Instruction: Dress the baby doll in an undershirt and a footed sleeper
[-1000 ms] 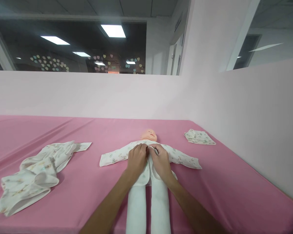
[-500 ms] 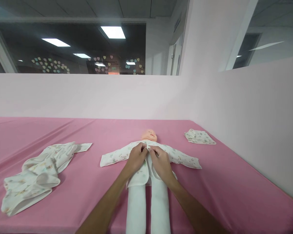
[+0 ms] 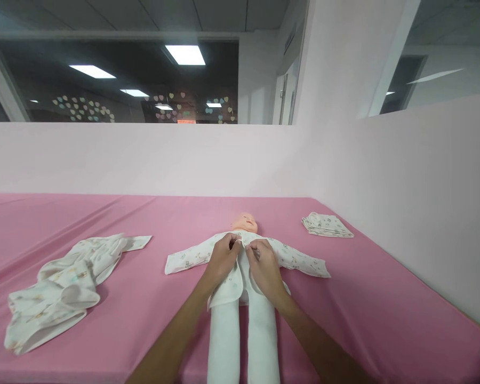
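Note:
A baby doll (image 3: 245, 222) lies on its back on the pink cover, its head toward the wall. It wears a white patterned shirt (image 3: 192, 257) with both sleeves spread out, and its legs (image 3: 224, 341) are white. My left hand (image 3: 224, 258) pinches the shirt's front edge at the upper chest. Just to its right, my right hand (image 3: 264, 266) pinches the other front edge. The fingertips of both hands are a small distance apart, and the fine detail between them is too small to make out.
A crumpled white patterned garment (image 3: 70, 288) lies at the left on the pink-covered table (image 3: 136, 320). Folded patterned cloth (image 3: 327, 224) sits at the back right, near the side wall (image 3: 432, 202). A white wall (image 3: 144, 160) with windows runs behind the table.
My fingertips have moved slightly apart at the doll's chest, both still pinching the shirt. The doll and the other garments stay where they were.

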A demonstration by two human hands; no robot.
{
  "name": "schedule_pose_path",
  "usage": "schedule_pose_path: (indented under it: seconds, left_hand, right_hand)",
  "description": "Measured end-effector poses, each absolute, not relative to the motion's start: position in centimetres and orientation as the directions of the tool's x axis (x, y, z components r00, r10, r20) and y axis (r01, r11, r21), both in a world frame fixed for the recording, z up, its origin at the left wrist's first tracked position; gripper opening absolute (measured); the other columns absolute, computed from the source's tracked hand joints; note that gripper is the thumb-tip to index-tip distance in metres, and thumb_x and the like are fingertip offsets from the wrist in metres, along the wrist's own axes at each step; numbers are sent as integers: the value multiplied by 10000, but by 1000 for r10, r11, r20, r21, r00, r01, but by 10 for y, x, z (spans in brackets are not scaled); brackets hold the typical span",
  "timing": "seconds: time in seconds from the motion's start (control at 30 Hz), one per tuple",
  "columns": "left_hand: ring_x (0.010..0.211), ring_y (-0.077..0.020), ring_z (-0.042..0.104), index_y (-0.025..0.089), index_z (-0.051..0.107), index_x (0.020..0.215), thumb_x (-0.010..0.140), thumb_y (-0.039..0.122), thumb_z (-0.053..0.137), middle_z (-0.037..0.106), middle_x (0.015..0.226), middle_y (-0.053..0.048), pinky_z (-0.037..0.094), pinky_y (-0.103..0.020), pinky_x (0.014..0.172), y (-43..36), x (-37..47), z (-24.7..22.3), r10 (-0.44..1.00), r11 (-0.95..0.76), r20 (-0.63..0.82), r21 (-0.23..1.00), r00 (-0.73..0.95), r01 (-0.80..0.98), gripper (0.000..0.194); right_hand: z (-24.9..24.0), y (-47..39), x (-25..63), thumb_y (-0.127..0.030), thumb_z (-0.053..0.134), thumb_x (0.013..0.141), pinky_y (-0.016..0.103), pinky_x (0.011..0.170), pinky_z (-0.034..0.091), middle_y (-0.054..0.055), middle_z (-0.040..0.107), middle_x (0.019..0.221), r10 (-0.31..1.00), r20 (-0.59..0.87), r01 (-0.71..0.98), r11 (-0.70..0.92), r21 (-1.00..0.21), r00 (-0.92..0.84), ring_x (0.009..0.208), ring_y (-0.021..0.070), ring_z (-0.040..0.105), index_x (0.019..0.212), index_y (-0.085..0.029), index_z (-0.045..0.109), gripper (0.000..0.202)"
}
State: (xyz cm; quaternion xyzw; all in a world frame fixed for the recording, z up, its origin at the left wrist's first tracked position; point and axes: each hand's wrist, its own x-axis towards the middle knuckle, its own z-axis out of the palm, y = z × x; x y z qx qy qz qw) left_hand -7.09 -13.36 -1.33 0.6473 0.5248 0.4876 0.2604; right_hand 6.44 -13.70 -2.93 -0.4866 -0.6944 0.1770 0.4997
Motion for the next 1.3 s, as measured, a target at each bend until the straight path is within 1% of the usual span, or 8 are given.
schedule_pose_path:
  seconds: [0.2,0.3,0.63,0.73,0.87,1.0,1.17,1.3]
  left_hand:
    - [820,-189,546,205,530,835,802,158,434,611,863,-13,386,-304,711,-161,-76,-16,948,-199,318,661,-30,724,112]
    - [879,-213,530,198,515,845,798,122,413,604,922,-35,378,-334,767,-178,-78,-19,938,-172,345,536,-29,827,136]
    - [834,-213,533,187,506,811,865,90,345,572,873,-47,373,-328,718,-206,-77,-21,925,-159,381,374,5,914,197]
    - [792,-204,539,187,501,773,880,104,367,572,825,-35,376,-325,693,-207,-75,-21,909,-139,417,344,-18,928,190]
    - [785,-209,541,170,560,836,890,89,370,587,835,-45,395,-339,709,-202,-73,-23,858,-162,514,260,6,952,213]
    - [846,-219,551,173,610,978,890,50,360,606,930,-60,411,-353,745,-195,-74,-26,780,-257,616,147,115,955,292]
    - [868,-216,548,175,591,927,894,103,416,595,920,-52,434,-364,771,-191,-72,-31,807,-332,577,263,128,906,193]
    - [881,-223,540,174,577,919,900,108,392,588,937,-60,439,-376,770,-190,-73,-32,838,-341,530,315,133,886,198]
  right_hand:
    - [-30,-151,86,-180,492,816,384,839,414,58,612,940,851,522,675,419,-608,-59,942,245,535,836,-203,599,111]
    - [-27,-158,93,-160,459,811,364,779,414,45,618,884,880,470,680,383,-626,-63,891,235,542,785,-208,573,127]
    - [-26,-176,95,-129,468,746,347,748,380,25,608,825,895,419,720,390,-574,-151,832,216,532,700,-211,502,100]
    - [-24,-178,96,-138,452,758,329,737,395,19,605,824,907,403,636,385,-669,-124,841,211,535,715,-213,505,102]
    - [-18,-181,96,-269,419,854,285,606,397,-3,579,770,965,254,442,257,-860,-66,708,179,519,783,-226,535,143]
    - [-22,-183,96,-310,452,859,293,627,408,-10,567,776,964,248,438,264,-860,-94,713,176,517,796,-228,539,135]
    - [-32,-182,98,-218,533,781,350,773,407,25,593,878,909,381,634,397,-663,-170,897,225,518,734,-216,515,50]
    - [-32,-182,98,-216,499,813,356,783,409,22,589,850,898,404,608,421,-673,-174,864,217,520,722,-216,498,90]
